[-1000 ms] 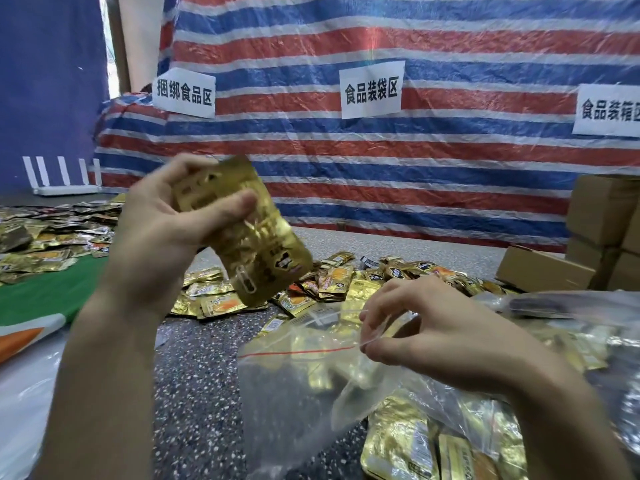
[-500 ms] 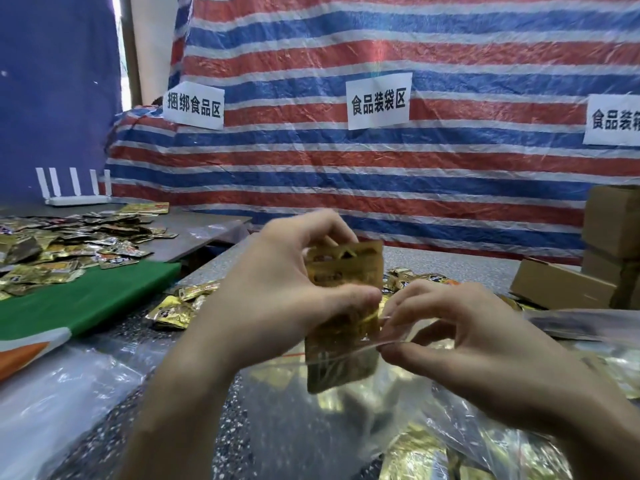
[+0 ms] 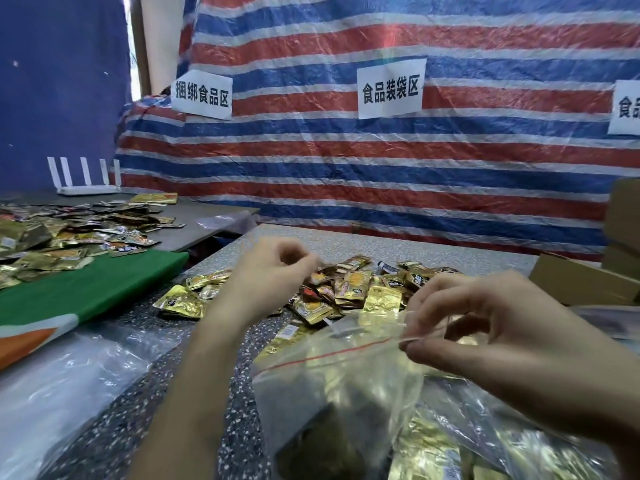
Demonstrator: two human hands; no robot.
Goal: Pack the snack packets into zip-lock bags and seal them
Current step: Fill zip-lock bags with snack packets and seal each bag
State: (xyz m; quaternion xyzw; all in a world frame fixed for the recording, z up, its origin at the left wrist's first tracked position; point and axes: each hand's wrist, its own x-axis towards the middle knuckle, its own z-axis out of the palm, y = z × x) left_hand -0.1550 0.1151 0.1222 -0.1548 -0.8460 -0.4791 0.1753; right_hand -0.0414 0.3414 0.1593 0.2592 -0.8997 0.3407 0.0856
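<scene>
The speckled table (image 3: 381, 244) carries a loose pile of gold snack packets (image 3: 349, 289) at its middle, on the far side of both hands. Near and right of that pile, a clear zip-lock bag (image 3: 332, 386) is held with its mouth uppermost. Gold shows through it, though I cannot tell whether that is inside it or belongs to the filled bags (image 3: 446, 455) lying beneath. The right hand (image 3: 491, 334) pinches the bag's top edge between thumb and forefinger, at the right end of the red zip line (image 3: 322, 355). The left hand (image 3: 273, 271) hovers over the near edge of the pile, its fingers loosely curled and blurred, with nothing seen in it. The step looks like fetching another packet. To do it well, take one packet by a short edge, let the right hand draw one lip away so the mouth gapes, and slide the packet in flat, clear of the zip track so it can seal later
</scene>
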